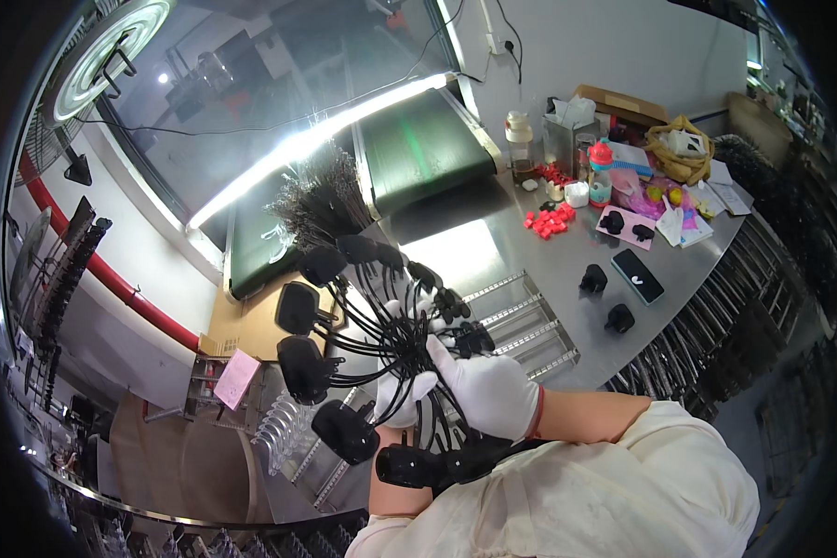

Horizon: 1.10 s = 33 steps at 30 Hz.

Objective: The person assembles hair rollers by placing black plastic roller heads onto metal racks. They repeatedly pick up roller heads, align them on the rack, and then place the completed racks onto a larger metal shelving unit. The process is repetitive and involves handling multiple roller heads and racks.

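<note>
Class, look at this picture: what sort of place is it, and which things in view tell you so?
Most likely a factory assembly line. A green conveyor belt runs up to a steel worktable, both white-gloved hands, left hand and right hand, hold a bundle of black corded adapters, and small red parts lie loose.

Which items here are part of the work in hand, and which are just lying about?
In use: bundle of black plugs and cables, held by the left hand and right hand.

Lying about: red caps, phone, loose black plugs, plastic bottle, yellow bag.
</note>
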Available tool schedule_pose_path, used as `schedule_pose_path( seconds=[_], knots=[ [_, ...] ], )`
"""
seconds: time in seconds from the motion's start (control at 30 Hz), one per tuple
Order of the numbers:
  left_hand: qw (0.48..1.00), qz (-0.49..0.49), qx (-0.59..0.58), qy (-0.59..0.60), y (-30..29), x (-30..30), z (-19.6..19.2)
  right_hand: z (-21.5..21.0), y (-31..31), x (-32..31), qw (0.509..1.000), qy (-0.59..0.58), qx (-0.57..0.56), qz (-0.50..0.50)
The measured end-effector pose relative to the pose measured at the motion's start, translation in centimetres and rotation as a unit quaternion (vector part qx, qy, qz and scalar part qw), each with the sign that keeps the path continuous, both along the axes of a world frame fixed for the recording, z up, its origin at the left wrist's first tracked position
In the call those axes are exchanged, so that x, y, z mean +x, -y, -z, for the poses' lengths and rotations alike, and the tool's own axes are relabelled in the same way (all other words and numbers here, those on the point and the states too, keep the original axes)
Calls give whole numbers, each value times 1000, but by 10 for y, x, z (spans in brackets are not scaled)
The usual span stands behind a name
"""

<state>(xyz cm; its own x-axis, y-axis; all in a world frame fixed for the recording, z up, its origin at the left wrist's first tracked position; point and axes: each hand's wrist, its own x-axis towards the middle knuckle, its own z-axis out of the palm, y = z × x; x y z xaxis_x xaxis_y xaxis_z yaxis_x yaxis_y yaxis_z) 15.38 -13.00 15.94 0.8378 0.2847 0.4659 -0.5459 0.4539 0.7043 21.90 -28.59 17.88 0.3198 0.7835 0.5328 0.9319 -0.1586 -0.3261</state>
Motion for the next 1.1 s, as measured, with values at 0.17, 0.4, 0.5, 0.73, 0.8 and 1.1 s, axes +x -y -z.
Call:
schedule_pose_path(
  seconds=[0.17,0.4,0.5,0.73,0.8,1.1],
  knots=[
    [999,43,26,13,-7,16,7,11,-3,-8,995,71,-34,59],
    [992,-79,88,-38,7,16,-26,8,-1,7,996,66,48,43],
    [984,-92,116,-96,1,16,-17,-8,11,14,995,25,82,57],
    [993,53,63,-79,9,21,-23,-15,23,14,999,6,27,38],
    [996,77,53,-7,19,31,-35,-12,24,16,999,14,34,31],
    [949,33,254,-182,13,58,-54,-11,58,101,985,-71,148,42]
  ],
)
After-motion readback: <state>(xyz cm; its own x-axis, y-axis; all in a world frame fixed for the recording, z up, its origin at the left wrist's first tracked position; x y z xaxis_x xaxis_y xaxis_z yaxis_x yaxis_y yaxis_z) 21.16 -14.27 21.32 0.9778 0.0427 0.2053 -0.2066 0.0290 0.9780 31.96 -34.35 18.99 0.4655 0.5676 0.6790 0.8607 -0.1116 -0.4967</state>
